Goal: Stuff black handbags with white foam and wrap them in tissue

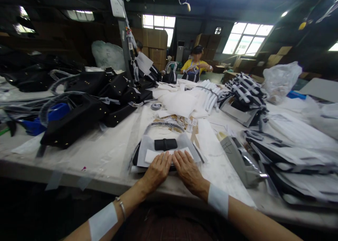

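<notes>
A black handbag (136, 153) lies on the table in front of me, its wrapped handle (164, 124) arching away from me. White sheet material (146, 142) covers most of its body, and a small black strap piece (165, 144) shows on top. My left hand (158, 169) rests flat, fingers stretched out, on a folded white sheet (151, 156) at the bag's near side. Beside it, my right hand (186, 167) presses on the same sheet with its fingers extended. The thumbs are close together. Neither hand grips anything.
Black bags (76, 116) are heaped at left, near a blue object (56, 116). To the right stand a grey tape dispenser (239, 160) and a stack of wrapped bag pieces (298, 170). White paper (182, 100) lies beyond. A person in yellow (196, 65) works at the back.
</notes>
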A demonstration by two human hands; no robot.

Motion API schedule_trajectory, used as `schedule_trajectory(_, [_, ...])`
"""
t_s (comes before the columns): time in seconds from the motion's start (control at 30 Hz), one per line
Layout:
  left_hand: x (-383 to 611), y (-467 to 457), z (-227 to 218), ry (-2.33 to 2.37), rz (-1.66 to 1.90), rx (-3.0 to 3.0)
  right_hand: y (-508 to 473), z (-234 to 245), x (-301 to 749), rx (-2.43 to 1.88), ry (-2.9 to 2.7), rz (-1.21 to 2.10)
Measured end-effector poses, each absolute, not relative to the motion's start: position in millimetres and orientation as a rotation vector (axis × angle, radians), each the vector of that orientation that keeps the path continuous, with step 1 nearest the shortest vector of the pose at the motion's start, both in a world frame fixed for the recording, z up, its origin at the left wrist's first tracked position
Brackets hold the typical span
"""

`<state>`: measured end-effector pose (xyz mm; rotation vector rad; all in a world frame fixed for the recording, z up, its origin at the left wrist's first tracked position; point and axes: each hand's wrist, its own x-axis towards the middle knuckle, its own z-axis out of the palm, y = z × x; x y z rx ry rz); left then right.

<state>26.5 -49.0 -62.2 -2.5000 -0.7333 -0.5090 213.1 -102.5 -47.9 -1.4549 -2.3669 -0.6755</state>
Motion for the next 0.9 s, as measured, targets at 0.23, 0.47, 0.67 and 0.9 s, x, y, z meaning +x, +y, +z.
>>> schedule_trajectory(0.23, [28, -49, -56, -0.798, -0.512, -2.57, -97, -46, 215, -1.477, -2.425, -0.655])
schedule_trajectory(0.47, [37, -54, -52, -0.919, -0.487, -2.574, -91, -35, 221, -1.388, -2.489, -0.507])
schedule_trajectory(0.67, [38, -52, -49, -1.004, -0.56, -2.515, -81, -11, 218, -1.374, -2.521, -0.403])
schedule_trajectory(0.9, [25, -38, -48, -0.917, -0.674, -2.477, -86, -9, 203, -1.433, -2.456, -0.517])
